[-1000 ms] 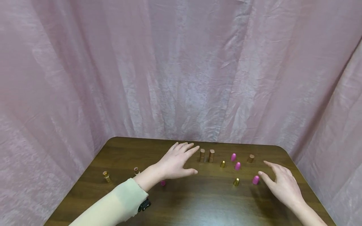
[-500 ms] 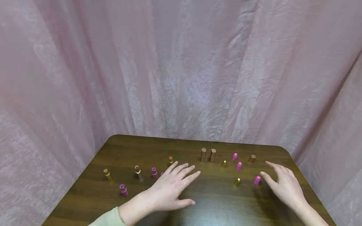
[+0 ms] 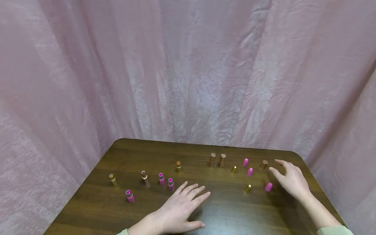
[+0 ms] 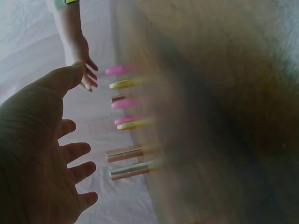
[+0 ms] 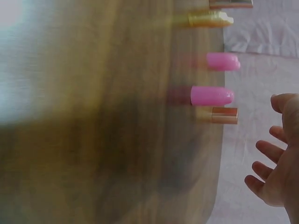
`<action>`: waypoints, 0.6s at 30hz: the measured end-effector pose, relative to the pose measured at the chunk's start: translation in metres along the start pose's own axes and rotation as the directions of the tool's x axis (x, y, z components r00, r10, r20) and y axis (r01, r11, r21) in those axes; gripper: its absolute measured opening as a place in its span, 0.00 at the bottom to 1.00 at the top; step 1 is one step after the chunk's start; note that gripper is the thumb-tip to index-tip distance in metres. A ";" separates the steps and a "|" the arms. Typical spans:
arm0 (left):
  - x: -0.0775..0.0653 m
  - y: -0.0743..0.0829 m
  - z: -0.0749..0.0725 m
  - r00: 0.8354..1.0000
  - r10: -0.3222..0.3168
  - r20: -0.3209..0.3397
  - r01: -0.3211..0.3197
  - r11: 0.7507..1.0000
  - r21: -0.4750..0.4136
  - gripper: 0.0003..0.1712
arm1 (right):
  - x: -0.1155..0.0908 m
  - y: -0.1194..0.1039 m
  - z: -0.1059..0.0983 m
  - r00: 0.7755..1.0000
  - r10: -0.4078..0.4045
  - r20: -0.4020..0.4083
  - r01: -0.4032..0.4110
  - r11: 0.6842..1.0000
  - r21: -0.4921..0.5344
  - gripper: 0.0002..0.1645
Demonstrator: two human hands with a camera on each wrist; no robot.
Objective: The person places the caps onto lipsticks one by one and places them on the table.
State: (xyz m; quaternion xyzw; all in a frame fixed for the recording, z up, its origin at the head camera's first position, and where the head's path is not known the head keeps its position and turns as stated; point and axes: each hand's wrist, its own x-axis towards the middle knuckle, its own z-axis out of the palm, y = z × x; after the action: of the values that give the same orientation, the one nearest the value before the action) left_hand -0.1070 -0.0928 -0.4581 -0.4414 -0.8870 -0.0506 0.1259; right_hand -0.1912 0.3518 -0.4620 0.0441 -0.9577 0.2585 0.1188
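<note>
My left hand (image 3: 182, 209) is held over the near middle of the table, fingers spread, holding nothing. Beyond its fingertips stand uncapped lipstick tubes: a pink one (image 3: 171, 184), another pink one (image 3: 162, 179) and a gold one (image 3: 179, 167). Farther left are a copper tube (image 3: 145, 177), a pink tube (image 3: 130, 196) and a gold tube (image 3: 113, 180). My right hand (image 3: 290, 181), fingers relaxed and grasping nothing, is close to a short copper cap (image 3: 264, 164). A pink cap (image 3: 268, 187) stands just left of it, near a gold cap (image 3: 248, 188).
Two tall copper lipsticks (image 3: 222, 161) stand side by side at the back middle. Right of them are a gold cap (image 3: 234, 169) and two pink caps (image 3: 249, 172). A pink curtain (image 3: 188, 71) hangs behind the brown wooden table (image 3: 214, 202).
My left hand has drawn back toward the near edge, uncovering the lipstick tubes on the left. The right hand has shifted slightly toward the back, nearer the copper cap.
</note>
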 end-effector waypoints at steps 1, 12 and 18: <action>-0.001 0.001 0.001 1.000 -0.001 0.005 0.001 1.000 -0.005 0.53 | 0.005 0.001 0.001 1.000 0.004 0.007 -0.004 1.000 -0.005 0.41; -0.002 0.005 0.009 1.000 -0.019 0.007 0.019 1.000 -0.008 0.52 | 0.043 0.018 0.016 0.991 0.027 0.134 -0.019 0.998 -0.061 0.43; -0.003 0.006 0.015 0.999 -0.038 0.018 0.038 0.999 -0.019 0.49 | 0.050 0.025 0.029 0.985 0.061 0.162 -0.049 0.996 -0.077 0.39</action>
State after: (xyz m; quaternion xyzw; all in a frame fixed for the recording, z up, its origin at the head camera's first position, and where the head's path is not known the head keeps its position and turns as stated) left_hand -0.1033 -0.0881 -0.4737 -0.4262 -0.8957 -0.0576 0.1127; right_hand -0.2494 0.3576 -0.4861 0.0346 -0.9738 0.2221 0.0338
